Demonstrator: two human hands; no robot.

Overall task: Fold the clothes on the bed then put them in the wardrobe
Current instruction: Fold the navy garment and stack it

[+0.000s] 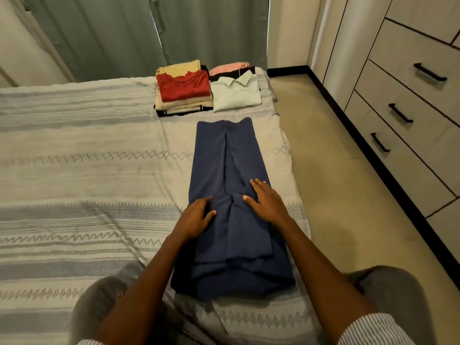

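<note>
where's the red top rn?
Head view, far end of the bed: the red top sits atop the left folded stack, beside the pale collared shirt, beyond the blue garment.

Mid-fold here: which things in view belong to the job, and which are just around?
Job: blue garment, left hand and right hand resting on it; red-topped pile; pale-shirt pile; bed; wardrobe drawers.
Around: green curtains; floor.
</note>
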